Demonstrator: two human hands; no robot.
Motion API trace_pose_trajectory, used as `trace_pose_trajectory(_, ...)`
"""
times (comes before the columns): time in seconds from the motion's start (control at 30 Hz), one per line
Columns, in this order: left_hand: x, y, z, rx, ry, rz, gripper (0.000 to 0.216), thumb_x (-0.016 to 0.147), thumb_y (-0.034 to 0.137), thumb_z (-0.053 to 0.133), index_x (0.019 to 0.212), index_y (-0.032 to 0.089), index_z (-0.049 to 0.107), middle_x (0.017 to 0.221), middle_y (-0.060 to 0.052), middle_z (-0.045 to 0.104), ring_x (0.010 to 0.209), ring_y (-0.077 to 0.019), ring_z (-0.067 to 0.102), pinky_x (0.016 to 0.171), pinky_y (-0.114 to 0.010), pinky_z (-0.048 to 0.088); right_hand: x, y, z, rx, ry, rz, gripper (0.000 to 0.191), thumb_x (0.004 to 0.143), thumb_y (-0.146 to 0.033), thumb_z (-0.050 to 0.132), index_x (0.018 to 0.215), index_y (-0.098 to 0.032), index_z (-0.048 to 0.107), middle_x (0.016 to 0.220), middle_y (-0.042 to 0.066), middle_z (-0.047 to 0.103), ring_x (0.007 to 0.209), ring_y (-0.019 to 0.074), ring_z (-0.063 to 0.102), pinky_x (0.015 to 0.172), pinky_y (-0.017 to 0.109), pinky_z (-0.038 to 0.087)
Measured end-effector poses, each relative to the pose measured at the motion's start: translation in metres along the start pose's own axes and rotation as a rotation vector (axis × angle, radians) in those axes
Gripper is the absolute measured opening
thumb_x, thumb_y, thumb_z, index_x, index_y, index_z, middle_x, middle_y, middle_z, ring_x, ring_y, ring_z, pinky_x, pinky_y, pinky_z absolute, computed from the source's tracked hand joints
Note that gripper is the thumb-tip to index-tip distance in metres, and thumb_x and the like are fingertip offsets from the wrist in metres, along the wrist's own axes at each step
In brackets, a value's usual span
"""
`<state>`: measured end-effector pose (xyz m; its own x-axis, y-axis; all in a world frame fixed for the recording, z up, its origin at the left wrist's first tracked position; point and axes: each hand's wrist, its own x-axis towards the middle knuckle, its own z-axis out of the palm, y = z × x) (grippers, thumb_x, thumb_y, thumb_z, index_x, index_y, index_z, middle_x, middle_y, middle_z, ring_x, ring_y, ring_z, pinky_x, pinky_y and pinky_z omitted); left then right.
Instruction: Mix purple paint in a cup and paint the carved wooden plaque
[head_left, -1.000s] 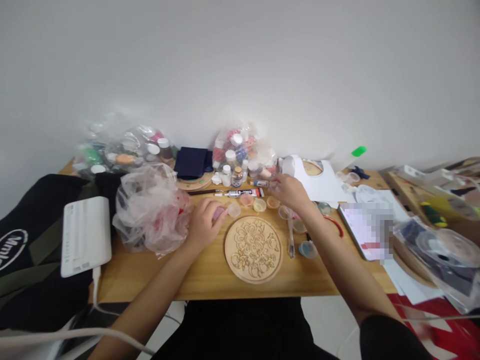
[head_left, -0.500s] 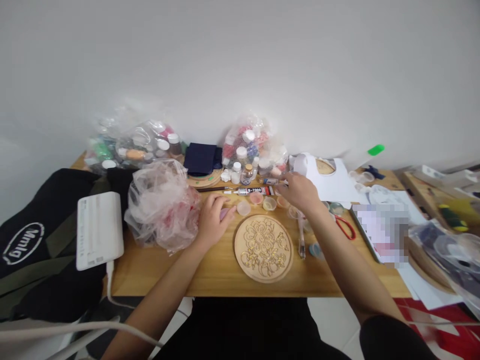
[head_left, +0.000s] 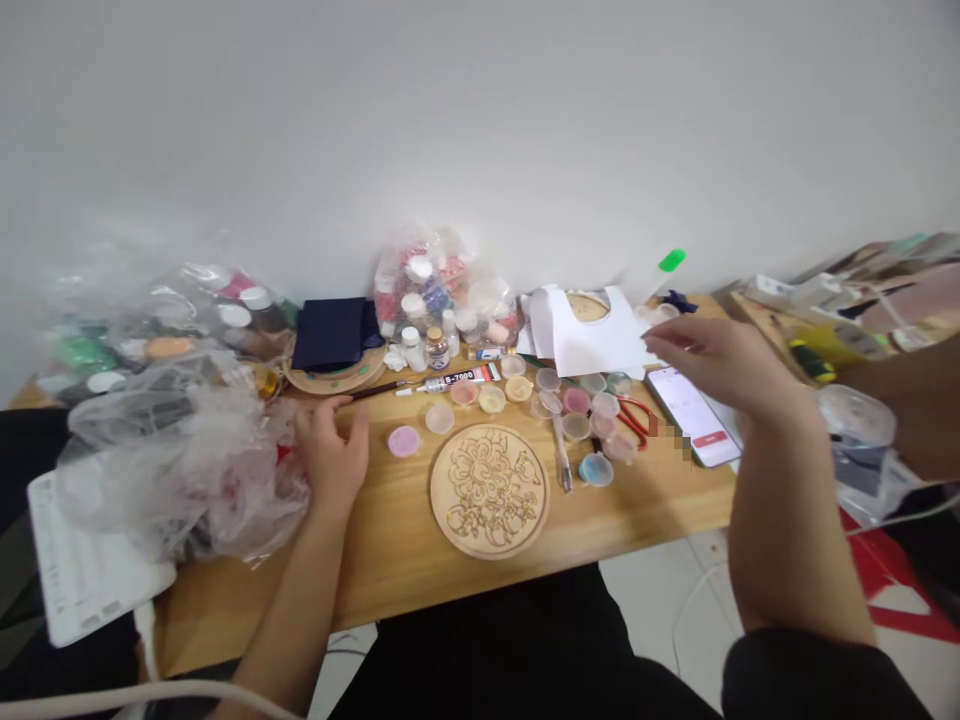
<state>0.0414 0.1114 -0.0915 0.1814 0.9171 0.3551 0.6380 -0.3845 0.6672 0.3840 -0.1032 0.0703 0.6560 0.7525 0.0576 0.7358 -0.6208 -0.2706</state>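
My left hand (head_left: 330,455) rests on the table with thumb and fingers apart, against the clear plastic bag (head_left: 202,470). My right hand (head_left: 724,365) is raised over the phone (head_left: 694,415), fingers stretched to the left, with nothing visible in them. Between my arms lies a round wooden board (head_left: 489,490) with a raised flower pattern in gold lines. A small cup of purple (head_left: 404,441) stands left of it. Several small lidded cups, including a blue one (head_left: 596,470), cluster to its right beside a clear-handled pen-like tool (head_left: 564,460).
Behind the board lie a B-7000 glue tube (head_left: 461,379), a dark brush (head_left: 382,388) and a corked bottle (head_left: 437,349). Bagged bottles (head_left: 420,280) and white paper (head_left: 600,345) line the wall. Red-handled scissors (head_left: 639,425) lie near the phone. A blurred brown shape (head_left: 907,410) fills the right edge.
My view has turned right. My right hand has left the small cups and risen to the right, over the phone. My left hand has moved left from the purple cup to the plastic bag.
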Motion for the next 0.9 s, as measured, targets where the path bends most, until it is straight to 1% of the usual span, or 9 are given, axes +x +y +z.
trace_pose_trajectory(0.07, 0.000, 0.000, 0.002, 0.015, -0.013, -0.006, 0.034, 0.081, 0.044, 0.053, 0.097, 0.016, 0.065, 0.097, -0.012, 0.057, 0.105, -0.0326, 0.055, 0.099, -0.053, 0.044, -0.001, 0.004, 0.016, -0.091, -0.128, -0.039, 0.023, 0.082, -0.030, 0.054, 0.080, -0.021, 0.075, 0.076, 0.005, 0.075, 0.070, 0.0209, 0.066, 0.066, 0.031, 0.048)
trace_pose_trajectory(0.13, 0.000, 0.001, 0.003, 0.026, -0.023, -0.007, 0.033, 0.080, 0.043, 0.053, 0.096, 0.017, 0.065, 0.096, -0.012, 0.057, 0.105, -0.0326, 0.054, 0.098, -0.053, 0.044, 0.002, 0.000, 0.034, -0.163, -0.279, -0.095, 0.027, 0.086, -0.030, 0.051, 0.084, -0.022, 0.077, 0.075, 0.004, 0.076, 0.069, 0.0198, 0.066, 0.064, 0.028, 0.046)
trace_pose_trajectory(0.17, 0.000, 0.000, 0.004, 0.029, -0.025, -0.005, 0.033, 0.080, 0.043, 0.054, 0.096, 0.017, 0.065, 0.096, -0.012, 0.056, 0.104, -0.0323, 0.054, 0.099, -0.053, 0.044, 0.005, -0.005, 0.042, -0.190, -0.349, -0.120, 0.029, 0.088, -0.030, 0.050, 0.087, -0.023, 0.078, 0.078, 0.004, 0.077, 0.072, 0.0197, 0.068, 0.065, 0.028, 0.047)
trace_pose_trajectory(0.23, 0.000, -0.001, 0.005, 0.033, -0.024, -0.003, 0.030, 0.080, 0.041, 0.054, 0.095, 0.018, 0.065, 0.097, -0.011, 0.056, 0.104, -0.0311, 0.054, 0.099, -0.052, 0.045, 0.013, -0.017, 0.055, -0.247, -0.453, -0.139, 0.030, 0.090, -0.028, 0.049, 0.096, -0.024, 0.078, 0.095, 0.004, 0.078, 0.087, 0.0203, 0.070, 0.072, 0.027, 0.048)
trace_pose_trajectory(0.3, 0.000, -0.002, 0.006, 0.040, -0.011, 0.000, 0.026, 0.080, 0.039, 0.056, 0.094, 0.019, 0.065, 0.096, -0.010, 0.055, 0.103, -0.0296, 0.055, 0.099, -0.051, 0.045, 0.023, -0.028, 0.064, -0.291, -0.469, -0.109, 0.031, 0.090, -0.024, 0.050, 0.104, -0.024, 0.078, 0.110, 0.006, 0.077, 0.099, 0.0236, 0.069, 0.078, 0.030, 0.050)
trace_pose_trajectory(0.37, -0.001, -0.004, 0.006, 0.041, 0.005, 0.010, 0.022, 0.080, 0.036, 0.056, 0.092, 0.020, 0.065, 0.096, -0.009, 0.055, 0.101, -0.0282, 0.055, 0.098, -0.049, 0.046, 0.032, -0.037, 0.070, -0.329, -0.461, -0.067, 0.030, 0.086, -0.020, 0.054, 0.105, -0.022, 0.078, 0.114, 0.012, 0.075, 0.103, 0.0279, 0.069, 0.079, 0.034, 0.051)
trace_pose_trajectory(0.5, -0.001, -0.006, 0.006, 0.022, 0.022, 0.048, 0.017, 0.082, 0.035, 0.057, 0.089, 0.021, 0.065, 0.094, -0.008, 0.055, 0.099, -0.0278, 0.056, 0.096, -0.049, 0.047, 0.041, -0.046, 0.078, -0.390, -0.461, -0.031, 0.028, 0.079, -0.017, 0.064, 0.103, -0.018, 0.078, 0.108, 0.018, 0.075, 0.103, 0.0322, 0.070, 0.080, 0.039, 0.053)
trace_pose_trajectory(0.7, -0.001, -0.005, 0.006, 0.002, 0.007, 0.067, 0.015, 0.082, 0.031, 0.057, 0.089, 0.021, 0.067, 0.099, -0.009, 0.057, 0.103, -0.0280, 0.057, 0.099, -0.050, 0.047, 0.045, -0.050, 0.087, -0.433, -0.445, -0.038, 0.033, 0.073, -0.025, 0.074, 0.105, -0.020, 0.077, 0.103, 0.018, 0.075, 0.105, 0.0325, 0.070, 0.081, 0.039, 0.053)
trace_pose_trajectory(0.9, -0.001, -0.004, 0.007, -0.024, -0.005, 0.070, 0.021, 0.083, 0.029, 0.054, 0.093, 0.019, 0.069, 0.107, -0.011, 0.060, 0.111, -0.0283, 0.059, 0.105, -0.049, 0.046, 0.047, -0.053, 0.087, -0.447, -0.445, -0.069, 0.032, 0.073, -0.027, 0.074, 0.103, -0.019, 0.076, 0.100, 0.017, 0.075, 0.099, 0.0314, 0.071, 0.078, 0.038, 0.052)
